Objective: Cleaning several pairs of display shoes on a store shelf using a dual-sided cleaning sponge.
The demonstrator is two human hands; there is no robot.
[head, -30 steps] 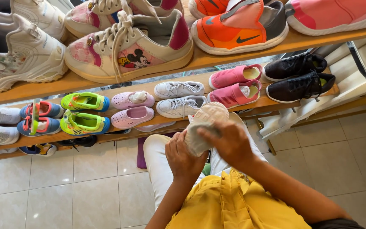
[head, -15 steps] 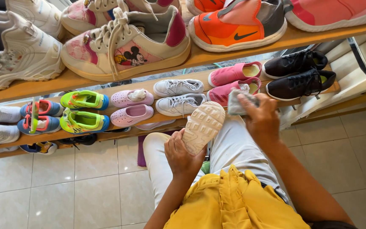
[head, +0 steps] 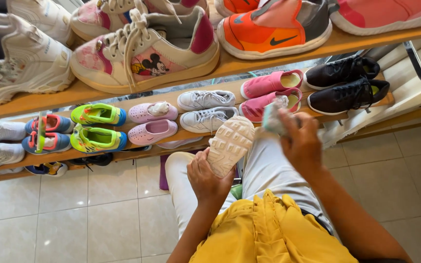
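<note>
Pale glossy floor tiles (head: 98,214) spread under a seated person in a yellow top (head: 269,234) and white trousers (head: 274,165), with wooden shoe shelves rising in front. Nearest, the left hand (head: 206,179) is closed around the heel end of a small shoe (head: 231,143), held sole-up above the lap so its cream tread faces the camera and its toe points toward the shelves. Just right of it, apart from the sole, the right hand (head: 300,141) is clenched on a pale crumpled cloth (head: 272,118), which sticks out above the fingers. Beyond the hands, the lower shelf (head: 191,136) carries pairs in a row: blue-and-pink sandals (head: 47,134) at the left, then neon green shoes (head: 98,127), lilac clogs (head: 152,122), white sneakers (head: 206,109), pink slip-ons (head: 269,92) and black sneakers (head: 347,83) at the right end. Farther up and closest to the lens, the upper shelf (head: 249,61) holds a white chunky sneaker (head: 20,58), a cream laced sneaker (head: 147,48) with a cartoon mouse on its side, an orange shoe (head: 274,27) and a pink shoe (head: 391,14).
</note>
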